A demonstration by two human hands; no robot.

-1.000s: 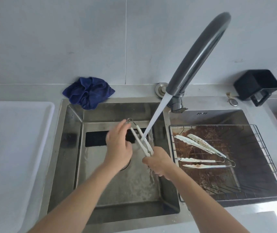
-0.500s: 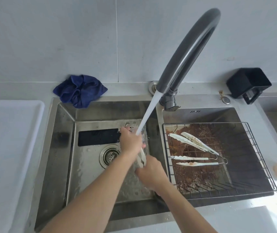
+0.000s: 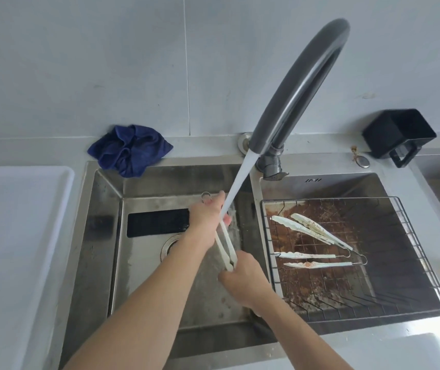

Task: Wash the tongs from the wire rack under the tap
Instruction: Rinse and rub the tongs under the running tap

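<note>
This is looking like a home kitchen: a steel double sink [image 3: 98,236] is sitting in a pale counter [image 3: 373,351] against a tiled wall, with a curved tap [image 3: 301,84] running water. At 10 o'clock a blue cloth [image 3: 129,149] is lying crumpled, and at 3 o'clock a wire rack [image 3: 411,236] is holding dirty tongs [image 3: 317,231].

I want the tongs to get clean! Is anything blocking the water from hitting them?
No, nothing visible blocks it. The stream falls freely from the tap onto the tongs, landing near the left hand at their far end. The right hand grips the near end, below the stream.
</note>
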